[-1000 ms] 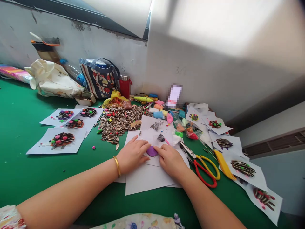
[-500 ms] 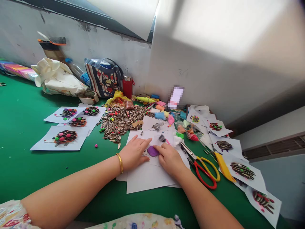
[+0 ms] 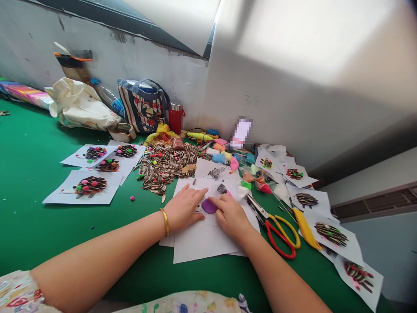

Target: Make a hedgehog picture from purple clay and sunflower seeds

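A flat purple clay oval [image 3: 209,206] lies on white paper [image 3: 202,248] in front of me. My left hand [image 3: 184,208], with a gold bracelet at the wrist, rests on the paper left of the oval, fingers apart and holding nothing. My right hand [image 3: 233,216] is at the oval's right side; its index finger reaches out and touches the purple edge, while the other fingers are curled. Small black marks show on the paper between the left thumb and fingers. A grey piece [image 3: 222,188] and a pink strip lie just above the right hand.
Striped seeds [image 3: 163,167] are heaped behind the paper. Scissors [image 3: 276,226] with red and yellow handles and a yellow cutter [image 3: 306,228] lie at the right. Seed-and-clay pictures [image 3: 85,188] lie on both sides. Bags [image 3: 143,104] and a red bottle [image 3: 176,118] stand along the wall.
The camera view has shifted very slightly. My right index fingertip has moved a little left over the edge of the purple oval; my left hand stays in place.
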A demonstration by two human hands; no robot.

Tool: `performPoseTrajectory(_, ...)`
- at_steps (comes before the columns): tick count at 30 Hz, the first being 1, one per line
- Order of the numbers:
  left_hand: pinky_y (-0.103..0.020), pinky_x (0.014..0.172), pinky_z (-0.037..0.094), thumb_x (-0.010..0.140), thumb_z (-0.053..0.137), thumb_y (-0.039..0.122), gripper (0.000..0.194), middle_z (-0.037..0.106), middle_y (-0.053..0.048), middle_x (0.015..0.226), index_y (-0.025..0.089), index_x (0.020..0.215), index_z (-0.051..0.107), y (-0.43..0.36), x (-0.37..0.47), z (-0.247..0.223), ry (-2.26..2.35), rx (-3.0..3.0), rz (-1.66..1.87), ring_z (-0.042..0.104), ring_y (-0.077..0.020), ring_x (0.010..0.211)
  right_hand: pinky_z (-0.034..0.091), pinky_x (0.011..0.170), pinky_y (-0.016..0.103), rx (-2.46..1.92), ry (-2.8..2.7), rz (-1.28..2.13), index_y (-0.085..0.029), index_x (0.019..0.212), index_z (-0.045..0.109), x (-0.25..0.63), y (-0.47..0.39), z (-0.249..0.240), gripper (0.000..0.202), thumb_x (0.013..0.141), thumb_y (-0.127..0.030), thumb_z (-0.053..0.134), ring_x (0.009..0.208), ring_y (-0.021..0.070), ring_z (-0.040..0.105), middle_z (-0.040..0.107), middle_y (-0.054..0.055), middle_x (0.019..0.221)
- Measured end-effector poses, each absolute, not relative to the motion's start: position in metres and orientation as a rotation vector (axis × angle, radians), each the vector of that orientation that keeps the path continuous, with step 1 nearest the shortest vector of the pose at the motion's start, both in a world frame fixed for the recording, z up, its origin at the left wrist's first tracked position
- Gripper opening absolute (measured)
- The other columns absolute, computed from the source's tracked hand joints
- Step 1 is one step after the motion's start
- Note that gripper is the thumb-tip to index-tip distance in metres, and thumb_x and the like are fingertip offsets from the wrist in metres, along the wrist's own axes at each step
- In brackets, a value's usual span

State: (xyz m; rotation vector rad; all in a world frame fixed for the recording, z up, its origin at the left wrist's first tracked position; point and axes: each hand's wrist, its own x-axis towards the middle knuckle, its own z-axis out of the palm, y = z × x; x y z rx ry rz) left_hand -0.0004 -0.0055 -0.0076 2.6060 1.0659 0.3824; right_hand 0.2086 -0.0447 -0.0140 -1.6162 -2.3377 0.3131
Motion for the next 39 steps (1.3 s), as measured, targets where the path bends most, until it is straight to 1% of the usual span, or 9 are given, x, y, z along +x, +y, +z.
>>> performPoseTrajectory(5, -0.051, 0.115, 0.026, 0.082, 0.069, 0.038, 0.074, 0.062, -0.012, 0.123, 0.019, 0.144, 0.034, -0.005, 0.000, -0.012, 1.047, 2.616, 0.440, 0.055, -0.0265, 0.120, 0.039, 0.075, 0.030, -1.608, -2.394, 0.214, -0.025, 0.123, 0.064, 0.203, -0.045, -0.014, 0.044, 0.085, -0.010, 0.049, 0.084, 0.0193, 0.049, 0.054, 0.005, 0.088)
performPoseTrajectory(11, -0.052, 0.115, 0.026, 0.081, 0.069, 0.038, 0.073, 0.062, -0.012, 0.123, 0.019, 0.143, 0.035, -0.004, 0.000, -0.012, 1.047, 2.613, 0.449, 0.056, -0.0264, 0.119, 0.038, 0.075, 0.029, -1.585, -2.355, 0.214, -0.025, 0.124, 0.063, 0.201, -0.045, -0.014, 0.045, 0.084, -0.010, 0.049, 0.084, 0.0193, 0.048, 0.053, 0.005, 0.088)
performPoseTrajectory(16, -0.051, 0.115, 0.026, 0.080, 0.071, 0.037, 0.076, 0.062, -0.012, 0.123, 0.018, 0.143, 0.034, -0.004, 0.000, -0.011, 1.055, 2.616, 0.423, 0.056, -0.0263, 0.119, 0.035, 0.072, 0.029, -1.552, -2.382, 0.190, -0.027, 0.115, 0.068, 0.199, -0.046, -0.015, 0.038, 0.085, -0.011, 0.050, 0.081, 0.0185, 0.046, 0.050, 0.003, 0.083)
performPoseTrajectory(20, -0.051, 0.115, 0.026, 0.080, 0.071, 0.037, 0.075, 0.062, -0.012, 0.123, 0.018, 0.143, 0.035, -0.004, 0.000, -0.010, 1.060, 2.617, 0.421, 0.055, -0.0265, 0.120, 0.034, 0.071, 0.029, -1.544, -2.392, 0.171, -0.026, 0.116, 0.067, 0.198, -0.046, -0.016, 0.037, 0.086, -0.013, 0.051, 0.082, 0.0189, 0.046, 0.051, 0.004, 0.085)
performPoseTrajectory(25, -0.051, 0.116, 0.025, 0.080, 0.071, 0.035, 0.076, 0.062, -0.012, 0.123, 0.018, 0.143, 0.034, -0.003, 0.000, -0.010, 1.051, 2.604, 0.421, 0.055, -0.0265, 0.119, 0.036, 0.072, 0.029, -1.533, -2.350, 0.191, -0.024, 0.112, 0.069, 0.198, -0.046, -0.014, 0.035, 0.085, -0.012, 0.051, 0.082, 0.0189, 0.046, 0.052, 0.004, 0.085)
performPoseTrajectory(32, -0.052, 0.116, 0.024, 0.079, 0.072, 0.035, 0.078, 0.063, -0.011, 0.122, 0.018, 0.145, 0.032, -0.002, 0.000, -0.012, 1.046, 2.605, 0.425, 0.055, -0.0261, 0.119, 0.035, 0.072, 0.030, -1.500, -2.389, 0.201, -0.026, 0.115, 0.069, 0.193, -0.048, -0.014, 0.034, 0.087, -0.015, 0.053, 0.081, 0.0189, 0.045, 0.051, 0.005, 0.085)
performPoseTrajectory(36, -0.051, 0.117, 0.023, 0.078, 0.074, 0.035, 0.080, 0.062, -0.011, 0.122, 0.018, 0.145, 0.032, -0.002, 0.001, -0.011, 1.057, 2.597, 0.404, 0.055, -0.0261, 0.119, 0.034, 0.071, 0.030, -1.482, -2.345, 0.215, -0.025, 0.116, 0.069, 0.196, -0.046, -0.016, 0.037, 0.084, -0.011, 0.053, 0.081, 0.0190, 0.045, 0.051, 0.005, 0.085)
performPoseTrajectory(39, -0.051, 0.117, 0.022, 0.078, 0.074, 0.036, 0.081, 0.062, -0.011, 0.123, 0.017, 0.145, 0.033, -0.002, 0.000, -0.011, 1.065, 2.588, 0.398, 0.054, -0.0261, 0.120, 0.034, 0.071, 0.030, -1.462, -2.293, 0.214, -0.024, 0.112, 0.070, 0.201, -0.045, -0.017, 0.039, 0.082, -0.008, 0.053, 0.080, 0.0187, 0.045, 0.050, 0.004, 0.083)
